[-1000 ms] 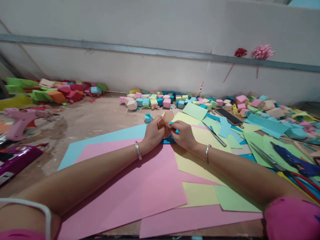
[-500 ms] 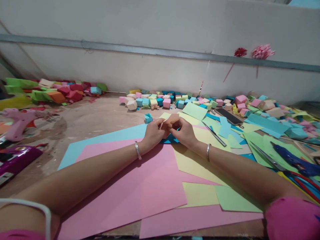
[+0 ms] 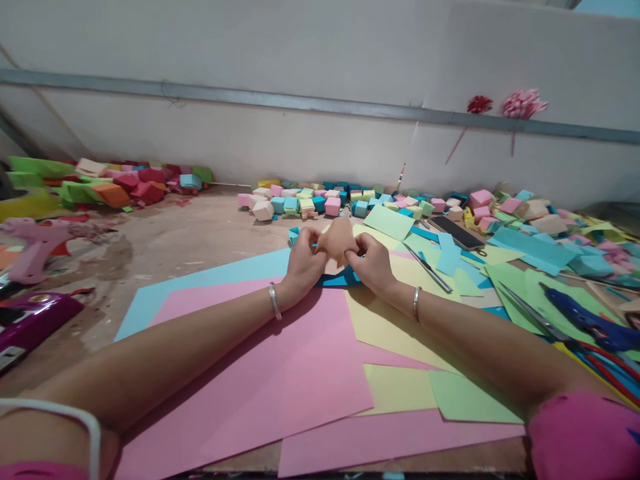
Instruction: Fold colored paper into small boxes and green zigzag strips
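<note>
Left hand (image 3: 303, 265) and right hand (image 3: 373, 267) pinch tan paper (image 3: 339, 239); scissors (image 3: 549, 325) lie right, paper cubes (image 3: 333, 206) line the far side, tabletop (image 3: 195, 233) stretches left.

I'm working with even, slightly dim, cool light that seems to come from above, since soft shadows lie under both bare forearms (image 3: 200, 333), one darkening the large flat pink paper sheet (image 3: 295, 380) toward seven o'clock. Pale highlights sit on the glossy purple plastic device (image 3: 37, 323) between eight and nine. My wide lens stretches things toward the edges; the blurred yellow rounded shape (image 3: 30, 203) at nine is smeared. Focus is soft throughout, washing fine detail from the beige folded paper piece (image 3: 340, 235) near centre.
</note>
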Demonstrator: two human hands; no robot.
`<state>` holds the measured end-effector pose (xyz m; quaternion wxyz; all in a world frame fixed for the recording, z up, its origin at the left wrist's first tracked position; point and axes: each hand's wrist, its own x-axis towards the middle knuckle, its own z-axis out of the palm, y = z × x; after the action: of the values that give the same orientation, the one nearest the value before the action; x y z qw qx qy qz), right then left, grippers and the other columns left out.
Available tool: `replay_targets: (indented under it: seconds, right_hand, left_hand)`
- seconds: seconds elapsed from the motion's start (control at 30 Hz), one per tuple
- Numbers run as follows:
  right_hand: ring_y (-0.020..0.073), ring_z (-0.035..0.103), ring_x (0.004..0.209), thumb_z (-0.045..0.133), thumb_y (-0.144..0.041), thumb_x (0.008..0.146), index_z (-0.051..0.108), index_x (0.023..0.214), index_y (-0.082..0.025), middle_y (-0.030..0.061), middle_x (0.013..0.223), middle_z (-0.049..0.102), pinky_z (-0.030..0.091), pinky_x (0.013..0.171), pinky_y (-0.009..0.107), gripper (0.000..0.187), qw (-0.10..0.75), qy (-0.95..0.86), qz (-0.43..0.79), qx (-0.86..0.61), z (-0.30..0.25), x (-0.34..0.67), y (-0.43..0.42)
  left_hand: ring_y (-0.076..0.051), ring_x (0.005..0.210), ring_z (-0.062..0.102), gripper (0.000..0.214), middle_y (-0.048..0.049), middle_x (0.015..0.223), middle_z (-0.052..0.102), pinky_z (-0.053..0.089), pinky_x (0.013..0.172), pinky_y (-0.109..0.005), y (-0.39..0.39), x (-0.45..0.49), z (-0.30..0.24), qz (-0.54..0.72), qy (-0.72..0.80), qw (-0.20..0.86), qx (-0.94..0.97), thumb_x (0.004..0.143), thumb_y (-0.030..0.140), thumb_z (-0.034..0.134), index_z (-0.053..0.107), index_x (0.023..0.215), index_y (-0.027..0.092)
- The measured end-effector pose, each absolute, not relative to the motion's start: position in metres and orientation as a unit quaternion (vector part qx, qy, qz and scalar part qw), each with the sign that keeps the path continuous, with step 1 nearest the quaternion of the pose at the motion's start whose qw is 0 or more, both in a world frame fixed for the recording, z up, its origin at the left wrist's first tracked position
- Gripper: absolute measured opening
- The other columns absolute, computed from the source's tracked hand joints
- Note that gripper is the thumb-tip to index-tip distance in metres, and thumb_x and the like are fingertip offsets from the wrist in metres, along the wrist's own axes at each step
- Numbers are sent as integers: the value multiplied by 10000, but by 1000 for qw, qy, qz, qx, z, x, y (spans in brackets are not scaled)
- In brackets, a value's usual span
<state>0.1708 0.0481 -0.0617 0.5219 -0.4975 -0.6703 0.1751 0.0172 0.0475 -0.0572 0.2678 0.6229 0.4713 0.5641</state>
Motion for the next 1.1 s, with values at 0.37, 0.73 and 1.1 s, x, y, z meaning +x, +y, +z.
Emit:
replay_targets:
  seconds: [0.37, 0.73, 1.1]
  right_hand:
    - [180, 558, 699, 531, -198, 665, 551, 883, -202, 11, 797, 625, 447, 642, 305, 219, 517, -670, 195, -496, -65, 173, 53]
    - [227, 586, 1077, 629, -153, 727, 611, 784, -232, 65, 1084, 611, 477, 952, 401, 100, 596, -722, 90, -340, -58, 179, 53]
    - [181, 614, 790, 511, -103, 702, 591, 748, -218, 18, 828, 657, 505, 756, 329, 148, 571, -724, 152, -355, -60, 178, 51]
  left_hand:
    - [-128, 688, 595, 110, 6, 794, 591, 463, 583, -231, 40, 18, -51, 524, 434, 311, 663, 684, 197, 607, 539, 769, 177]
    - [-136, 666, 534, 154, 22, 717, 573, 435, 617, -263, 47, 15, -61, 504, 443, 266, 692, 629, 132, 588, 519, 753, 194]
    - [-200, 868, 621, 298, -30, 906, 636, 479, 765, -327, 44, 17, -58, 498, 453, 269, 689, 635, 143, 647, 535, 907, 193]
